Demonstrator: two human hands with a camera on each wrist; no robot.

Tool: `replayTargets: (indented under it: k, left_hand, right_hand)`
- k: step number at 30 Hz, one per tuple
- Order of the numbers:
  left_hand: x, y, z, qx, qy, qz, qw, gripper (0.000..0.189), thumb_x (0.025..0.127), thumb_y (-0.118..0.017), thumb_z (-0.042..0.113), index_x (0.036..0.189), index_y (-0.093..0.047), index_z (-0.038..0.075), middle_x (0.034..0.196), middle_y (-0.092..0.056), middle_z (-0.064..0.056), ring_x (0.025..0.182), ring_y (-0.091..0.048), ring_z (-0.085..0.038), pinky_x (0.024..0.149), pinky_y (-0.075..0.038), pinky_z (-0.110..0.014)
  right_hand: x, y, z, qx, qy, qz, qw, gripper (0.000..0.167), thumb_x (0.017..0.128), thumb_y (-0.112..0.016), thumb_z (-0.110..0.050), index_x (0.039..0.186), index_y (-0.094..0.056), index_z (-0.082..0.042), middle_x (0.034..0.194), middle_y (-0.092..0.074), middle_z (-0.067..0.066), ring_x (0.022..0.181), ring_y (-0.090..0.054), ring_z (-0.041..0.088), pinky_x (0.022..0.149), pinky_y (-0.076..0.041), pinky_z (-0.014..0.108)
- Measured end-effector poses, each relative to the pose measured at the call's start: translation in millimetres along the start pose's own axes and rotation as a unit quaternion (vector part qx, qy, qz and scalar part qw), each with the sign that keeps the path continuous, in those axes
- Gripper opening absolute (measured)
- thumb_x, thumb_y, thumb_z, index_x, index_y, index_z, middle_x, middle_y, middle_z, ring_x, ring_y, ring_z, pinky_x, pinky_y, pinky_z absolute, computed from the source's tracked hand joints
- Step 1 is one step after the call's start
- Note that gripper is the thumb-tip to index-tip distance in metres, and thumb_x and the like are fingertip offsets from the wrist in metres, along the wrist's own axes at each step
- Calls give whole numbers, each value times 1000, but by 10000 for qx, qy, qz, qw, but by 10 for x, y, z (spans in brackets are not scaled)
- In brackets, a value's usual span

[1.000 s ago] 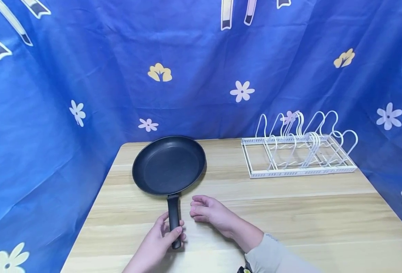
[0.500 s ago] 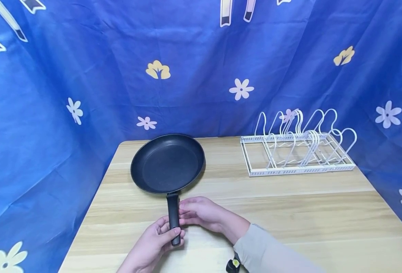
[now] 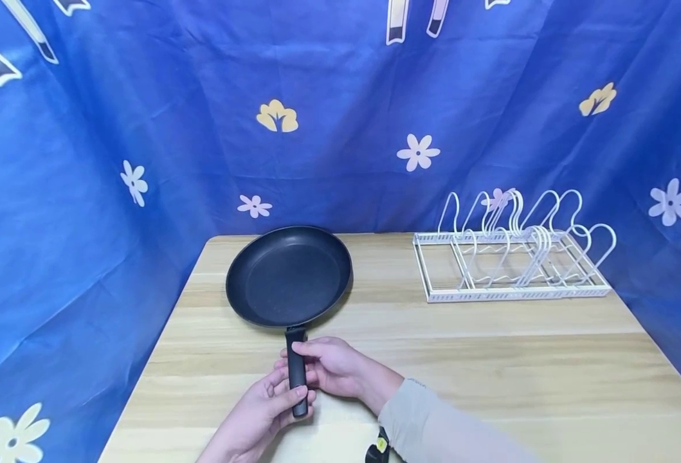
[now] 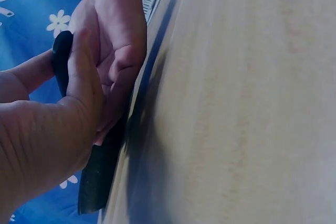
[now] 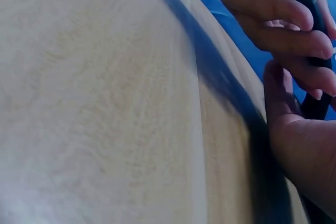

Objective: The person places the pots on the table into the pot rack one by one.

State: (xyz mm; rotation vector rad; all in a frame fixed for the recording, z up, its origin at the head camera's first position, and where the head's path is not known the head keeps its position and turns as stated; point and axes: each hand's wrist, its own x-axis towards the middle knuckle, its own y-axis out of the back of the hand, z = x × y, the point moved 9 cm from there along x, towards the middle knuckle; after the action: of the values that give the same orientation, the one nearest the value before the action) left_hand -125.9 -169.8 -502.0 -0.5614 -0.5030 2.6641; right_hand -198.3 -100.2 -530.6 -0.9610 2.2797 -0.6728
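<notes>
A black frying pan (image 3: pixel 289 278) lies face up on the left part of the wooden table, its handle (image 3: pixel 296 366) pointing toward me. My left hand (image 3: pixel 261 406) holds the handle near its end, with the thumb on top. Farther up, closer to the pan body, my right hand (image 3: pixel 340 370) grips the same handle from the right, also with its thumb over the top. Both wrist views show the two hands close together around the dark handle (image 5: pixel 316 103). Parts of the fingers are hidden beneath it.
At the back right of the wooden table (image 3: pixel 462 379) stands a white wire rack (image 3: pixel 514 294) with several upright loops. A blue cloth (image 3: pixel 340 173) printed with flowers hangs behind and along both sides.
My right hand has moved left from beside the handle and closed around it. My left hand keeps its hold near the handle's end. The frying pan stays about where it was.
</notes>
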Motion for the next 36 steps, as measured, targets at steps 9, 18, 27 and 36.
replayTargets:
  k: [9,18,27,36]
  left_hand:
    - [20,2,-49,526,42,190,9984,62,110,-62,8,157,-31,-18,121,-78,12,105,-74,-3,96,-65,-28]
    - [31,-34,-58,744,68,288,9968,67,109,-63,8,159,-27,-20,124,-77,11,104,-74,-4,96,-65,-28]
    - [23,-102,-2,634,85,484,9968,71,110,-62,10,163,-23,-18,121,-75,14,105,-71,-1,96,-64,-27]
    - [10,-174,29,520,-40,433,9977,71,111,-61,10,162,-21,-20,120,-75,13,104,-72,0,97,-65,-27]
  right_hand:
    - [18,53,-6,406,-30,-346,9986,43,113,-51,-15,144,-54,14,114,-78,6,110,-77,16,104,-62,29]
    - [32,79,-29,457,-180,-535,9974,41,111,-51,-12,143,-53,14,114,-78,5,110,-76,13,99,-62,29]
    - [15,76,-138,426,-80,-407,9982,38,109,-51,-8,140,-56,14,111,-79,3,104,-77,11,96,-63,27]
    - [-55,66,-192,493,78,-48,9987,34,107,-55,-5,136,-59,13,107,-79,5,100,-77,11,96,-63,24]
